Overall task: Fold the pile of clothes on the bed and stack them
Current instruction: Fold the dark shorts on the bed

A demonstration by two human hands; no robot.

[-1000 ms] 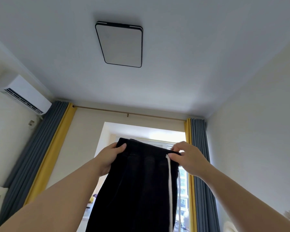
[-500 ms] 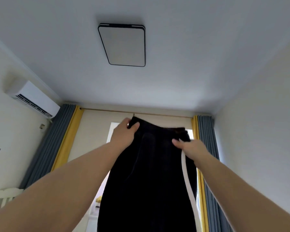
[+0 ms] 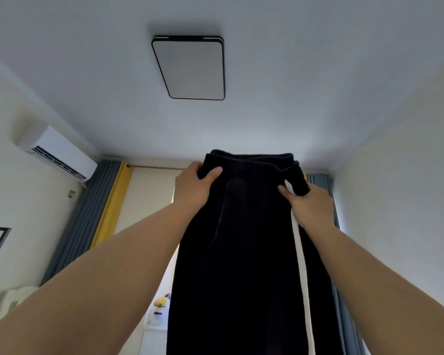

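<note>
From the head camera, a pair of black trousers (image 3: 251, 252) with a white side stripe (image 3: 301, 265) hangs up in front of the person. The left hand (image 3: 194, 189) and right hand (image 3: 309, 206) each pinch a waistband corner in a closed grip. The cloth looks soft, limp and fairly light, so the waistband seems the best hold. A ceiling light (image 3: 192, 67), air conditioner (image 3: 58, 153) and curtains (image 3: 92, 213) stand well apart; the bed is out of sight.
</note>
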